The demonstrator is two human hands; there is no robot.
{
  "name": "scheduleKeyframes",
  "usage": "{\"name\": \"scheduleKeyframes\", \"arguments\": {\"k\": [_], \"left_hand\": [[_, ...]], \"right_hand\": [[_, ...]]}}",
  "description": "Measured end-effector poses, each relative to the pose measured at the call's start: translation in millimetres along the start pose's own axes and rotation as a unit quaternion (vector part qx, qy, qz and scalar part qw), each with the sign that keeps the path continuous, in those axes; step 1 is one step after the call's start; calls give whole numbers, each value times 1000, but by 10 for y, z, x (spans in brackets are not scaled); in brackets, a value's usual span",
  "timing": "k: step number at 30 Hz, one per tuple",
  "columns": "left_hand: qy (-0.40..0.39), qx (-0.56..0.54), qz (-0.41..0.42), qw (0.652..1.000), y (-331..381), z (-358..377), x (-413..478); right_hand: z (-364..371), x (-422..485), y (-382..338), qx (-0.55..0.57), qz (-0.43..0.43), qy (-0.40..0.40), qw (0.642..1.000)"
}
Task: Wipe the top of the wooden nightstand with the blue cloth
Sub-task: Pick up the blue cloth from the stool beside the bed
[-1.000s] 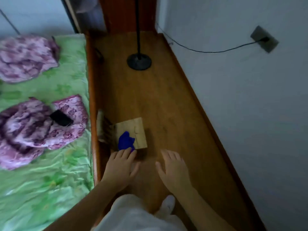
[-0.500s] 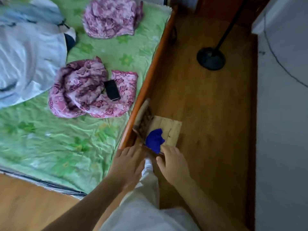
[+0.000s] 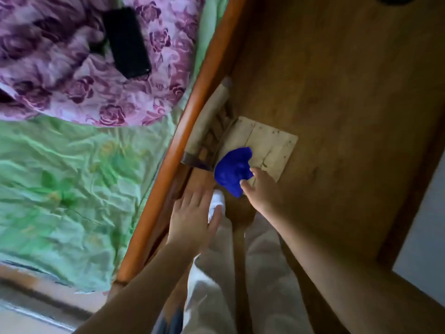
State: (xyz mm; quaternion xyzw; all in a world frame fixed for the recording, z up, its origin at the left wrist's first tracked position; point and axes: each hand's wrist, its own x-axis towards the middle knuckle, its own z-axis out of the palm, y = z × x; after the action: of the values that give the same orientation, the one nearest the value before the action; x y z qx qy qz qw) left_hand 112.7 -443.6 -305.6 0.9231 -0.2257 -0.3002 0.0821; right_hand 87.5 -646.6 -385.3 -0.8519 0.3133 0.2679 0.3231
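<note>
The small wooden nightstand (image 3: 272,145) stands low on the floor beside the bed frame, its pale top seen from above. A crumpled blue cloth (image 3: 231,169) lies on the near left part of that top. My right hand (image 3: 262,191) reaches it from below, thumb and fingertips pinching the cloth's near right edge. My left hand (image 3: 190,218) hovers open with fingers spread, lower left of the nightstand, above my white-socked foot (image 3: 216,201) and holding nothing.
An orange wooden bed frame (image 3: 183,131) runs diagonally left of the nightstand. On the green sheet (image 3: 60,177) lie purple floral fabric (image 3: 72,80) and a black phone (image 3: 127,42). Brown wooden floor (image 3: 337,92) lies to the right; a pale wall (image 3: 423,225) bounds it.
The view has swung closer and down over the nightstand. My right hand has moved up onto the blue cloth and closed on its edge. My left hand stays open near the bed frame.
</note>
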Motion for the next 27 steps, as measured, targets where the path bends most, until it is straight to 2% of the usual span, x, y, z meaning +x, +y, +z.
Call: {"name": "scheduleKeyframes", "arguments": {"k": [5, 10, 17, 20, 24, 27], "left_hand": [[-11, 2, 20, 1000, -159, 926, 597], [-10, -1, -1, 1000, -321, 1323, 853], [-25, -32, -19, 999, -352, 1303, 952], [-26, -36, -18, 999, -342, 1252, 967], [-25, -40, -25, 999, -273, 992, 876], [-13, -46, -26, 999, -119, 576, 716]], "right_hand": [[657, 1004, 394, 9, -1, 5, 1000], [1005, 1303, 652, 8, -21, 4, 1000], [1106, 1486, 465, 24, -19, 2, 1000], [1137, 1525, 378, 67, -22, 5, 997], [872, 1389, 340, 142, -24, -4, 990], [450, 1006, 269, 172, -32, 22, 984]]}}
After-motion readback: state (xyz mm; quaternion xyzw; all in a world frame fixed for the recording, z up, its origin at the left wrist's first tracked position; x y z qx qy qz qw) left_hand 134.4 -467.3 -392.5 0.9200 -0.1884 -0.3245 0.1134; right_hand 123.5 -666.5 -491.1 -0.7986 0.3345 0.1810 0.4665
